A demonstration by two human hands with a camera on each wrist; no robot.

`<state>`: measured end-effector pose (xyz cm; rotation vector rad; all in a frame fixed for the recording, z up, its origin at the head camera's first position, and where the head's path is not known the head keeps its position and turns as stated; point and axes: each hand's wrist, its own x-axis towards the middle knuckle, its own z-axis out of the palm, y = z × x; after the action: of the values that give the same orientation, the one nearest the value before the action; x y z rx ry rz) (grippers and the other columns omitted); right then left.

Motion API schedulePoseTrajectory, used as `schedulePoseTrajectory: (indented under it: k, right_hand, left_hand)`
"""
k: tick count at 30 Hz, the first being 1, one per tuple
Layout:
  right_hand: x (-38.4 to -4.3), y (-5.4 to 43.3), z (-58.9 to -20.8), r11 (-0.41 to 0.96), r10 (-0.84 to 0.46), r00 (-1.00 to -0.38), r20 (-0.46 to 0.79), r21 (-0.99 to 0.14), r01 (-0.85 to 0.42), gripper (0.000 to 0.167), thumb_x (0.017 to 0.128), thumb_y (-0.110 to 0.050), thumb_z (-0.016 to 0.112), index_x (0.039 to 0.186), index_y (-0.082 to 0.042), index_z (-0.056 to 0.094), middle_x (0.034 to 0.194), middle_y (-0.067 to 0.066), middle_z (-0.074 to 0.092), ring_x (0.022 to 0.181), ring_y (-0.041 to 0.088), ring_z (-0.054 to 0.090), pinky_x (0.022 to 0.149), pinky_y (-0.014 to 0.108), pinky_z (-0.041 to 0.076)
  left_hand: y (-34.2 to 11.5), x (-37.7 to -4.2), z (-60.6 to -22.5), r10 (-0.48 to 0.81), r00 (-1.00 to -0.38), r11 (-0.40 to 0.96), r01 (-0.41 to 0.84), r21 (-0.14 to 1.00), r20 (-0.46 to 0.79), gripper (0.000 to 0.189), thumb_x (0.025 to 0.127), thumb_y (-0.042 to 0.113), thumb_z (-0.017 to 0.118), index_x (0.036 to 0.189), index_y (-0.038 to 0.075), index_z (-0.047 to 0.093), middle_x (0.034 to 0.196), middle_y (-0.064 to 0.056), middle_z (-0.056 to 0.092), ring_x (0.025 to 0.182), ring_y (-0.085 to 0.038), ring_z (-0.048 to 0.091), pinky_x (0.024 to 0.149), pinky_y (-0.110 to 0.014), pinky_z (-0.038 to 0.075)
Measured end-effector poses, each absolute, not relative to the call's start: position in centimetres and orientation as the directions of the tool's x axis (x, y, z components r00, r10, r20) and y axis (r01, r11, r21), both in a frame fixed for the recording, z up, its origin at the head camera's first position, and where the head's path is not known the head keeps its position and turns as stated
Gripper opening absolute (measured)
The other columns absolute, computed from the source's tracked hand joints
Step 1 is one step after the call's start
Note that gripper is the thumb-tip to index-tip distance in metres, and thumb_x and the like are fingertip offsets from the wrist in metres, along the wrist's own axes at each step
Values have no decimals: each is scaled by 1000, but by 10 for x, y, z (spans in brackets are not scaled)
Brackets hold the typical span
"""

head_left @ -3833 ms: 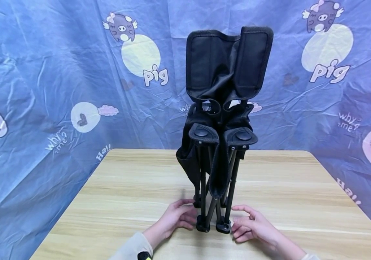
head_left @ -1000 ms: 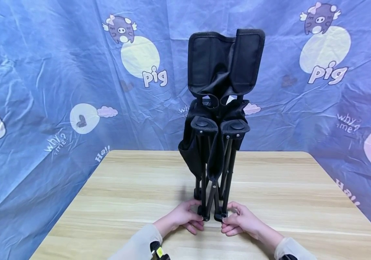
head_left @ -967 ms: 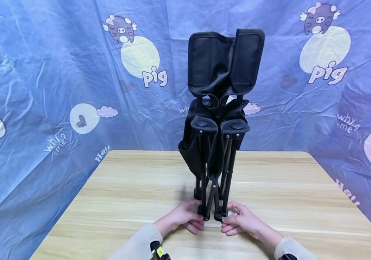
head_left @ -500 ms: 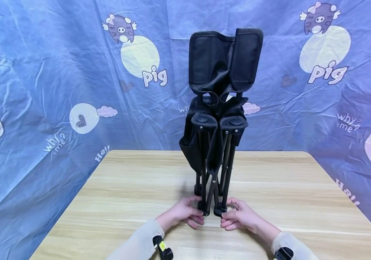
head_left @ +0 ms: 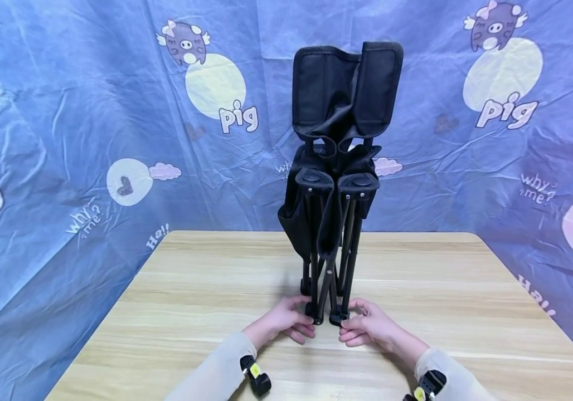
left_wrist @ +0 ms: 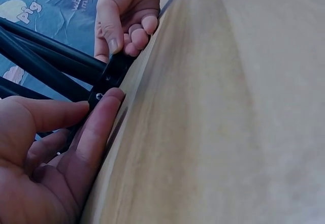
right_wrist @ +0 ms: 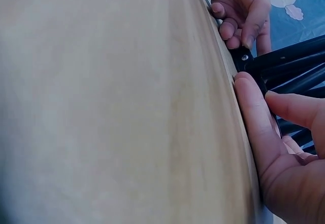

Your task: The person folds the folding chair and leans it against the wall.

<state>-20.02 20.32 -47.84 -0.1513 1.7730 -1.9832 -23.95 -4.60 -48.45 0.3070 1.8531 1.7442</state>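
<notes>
A black folding camp chair point(head_left: 339, 111), gathered into a narrow bundle, stands upright near the middle of the table in the head view. Its front legs end in two black plastic feet. My left hand point(head_left: 286, 321) pinches the front left foot point(head_left: 318, 321), thumb in front and index finger at its outer side. On the other side, my right hand point(head_left: 370, 327) pinches the front right foot point(head_left: 336, 319) in the same way. In the left wrist view, the dark leg tubes point(left_wrist: 56, 64) meet the feet between both hands. The right wrist view shows a screw on one foot point(right_wrist: 244, 57).
The light wooden table point(head_left: 206, 278) reaches back to a blue cloth backdrop point(head_left: 91, 111) printed with pigs and circles. A black wrist camera point(head_left: 258, 381) sits at the left cuff, another point(head_left: 429, 384) at the right cuff.
Earlier, both hands lay loosely beside the feet; now each pinches one. The chair has slid away toward the back of the table, its legs slightly closer together, and both hands have moved with it.
</notes>
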Motion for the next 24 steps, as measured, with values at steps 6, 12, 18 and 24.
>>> schedulePoseTrajectory:
  k: [6,12,18,24]
  right_hand:
    - [-205,204,-477,-46,-415,-881,-228,-962,270,42,91,6,57,125,9,33,84,17,69,74,23,73,71,37,62]
    - [-210,204,-476,-43,-413,-881,-232,-961,273,42,91,5,57,125,10,32,85,18,70,75,24,73,72,38,62]
    - [-216,204,-477,-29,-401,-886,-232,-964,265,42,92,5,57,125,9,33,85,18,69,76,25,73,73,39,62]
    - [-220,204,-476,-44,-396,-888,-234,-961,273,37,92,6,56,122,6,34,85,18,70,76,25,73,73,40,62]
  left_hand:
    - [-44,-245,-485,516,-818,129,-222,967,-256,61,87,-10,63,144,-2,45,82,-23,71,74,-33,73,58,-40,62]
    - [-42,-250,-486,512,-822,125,-215,968,-249,61,87,-8,63,145,-1,45,82,-21,71,74,-32,73,58,-40,62]
    - [-40,-256,-487,500,-829,117,-221,968,-250,65,86,-8,62,147,-2,42,84,-22,71,76,-34,73,59,-41,62]
    - [-39,-261,-487,492,-833,123,-221,967,-253,65,86,-8,62,147,-4,40,84,-23,71,76,-33,73,59,-41,62]
